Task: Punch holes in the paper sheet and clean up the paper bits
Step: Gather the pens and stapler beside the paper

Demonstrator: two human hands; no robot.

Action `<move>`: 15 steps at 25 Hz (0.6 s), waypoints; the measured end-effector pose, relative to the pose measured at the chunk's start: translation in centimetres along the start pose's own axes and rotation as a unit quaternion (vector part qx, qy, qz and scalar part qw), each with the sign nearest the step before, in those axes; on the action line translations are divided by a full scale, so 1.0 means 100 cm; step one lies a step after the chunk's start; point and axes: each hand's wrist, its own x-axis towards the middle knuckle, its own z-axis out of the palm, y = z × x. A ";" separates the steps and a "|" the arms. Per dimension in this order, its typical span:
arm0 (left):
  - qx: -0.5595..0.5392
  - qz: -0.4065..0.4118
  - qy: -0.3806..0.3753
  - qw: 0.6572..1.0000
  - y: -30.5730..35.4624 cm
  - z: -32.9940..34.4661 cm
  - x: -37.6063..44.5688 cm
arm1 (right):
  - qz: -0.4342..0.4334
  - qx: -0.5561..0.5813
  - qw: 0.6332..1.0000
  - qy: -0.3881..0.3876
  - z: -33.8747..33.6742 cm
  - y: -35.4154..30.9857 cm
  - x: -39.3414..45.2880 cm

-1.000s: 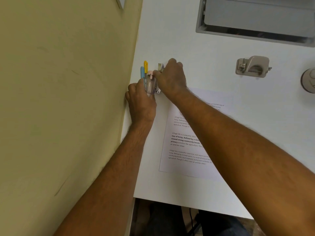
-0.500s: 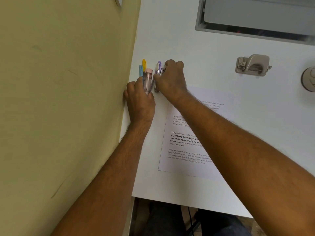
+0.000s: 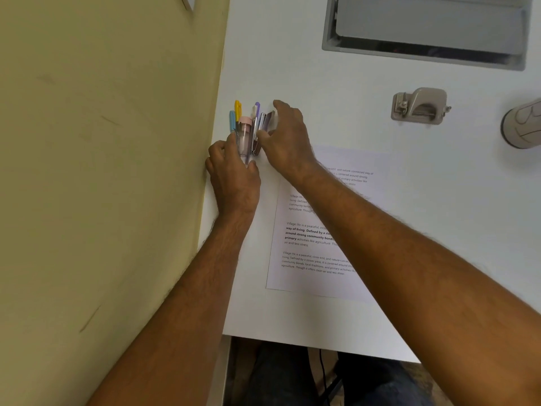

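A printed paper sheet (image 3: 317, 276) lies flat on the white desk (image 3: 292, 320), partly under my right forearm. The grey hole punch (image 3: 420, 106) stands alone at the far right, away from both hands. My left hand (image 3: 234, 177) rests by the wall, fingers closed around a bunch of pens (image 3: 244, 133) with yellow, blue and pink caps. My right hand (image 3: 288, 139) is just right of the bunch, thumb and fingers pinching a small silvery object (image 3: 268, 121) beside a purple-tipped pen (image 3: 257, 108). No paper bits are visible.
A yellow-green partition (image 3: 102, 171) borders the desk on the left. A grey recessed tray (image 3: 424, 27) sits at the back. A round grey object (image 3: 522, 126) is cut off at the right edge. The desk's front edge is near my legs.
My right hand has shifted slightly right, uncovering the purple-tipped and silver pens next to the pink-capped one. My left hand has stayed on the pen bunch.
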 end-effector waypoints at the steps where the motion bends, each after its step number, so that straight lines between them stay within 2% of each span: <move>1: -0.002 0.003 0.001 1.000 0.001 0.000 -0.003 | -0.001 0.003 1.000 -0.002 -0.002 0.001 -0.002; 7: 0.036 -0.007 0.017 0.999 0.006 -0.004 -0.029 | 0.003 0.011 1.000 0.000 -0.013 0.012 -0.016; 10: 0.033 -0.004 0.013 0.999 0.015 -0.005 -0.062 | -0.016 0.036 0.998 0.050 -0.029 0.033 -0.036; 12: 0.028 0.029 -0.008 0.999 0.021 -0.001 -0.094 | -0.029 0.048 0.994 0.091 -0.046 0.057 -0.056; 15: 0.044 0.075 -0.061 0.994 0.026 0.012 -0.137 | -0.004 0.044 0.989 0.141 -0.073 0.097 -0.080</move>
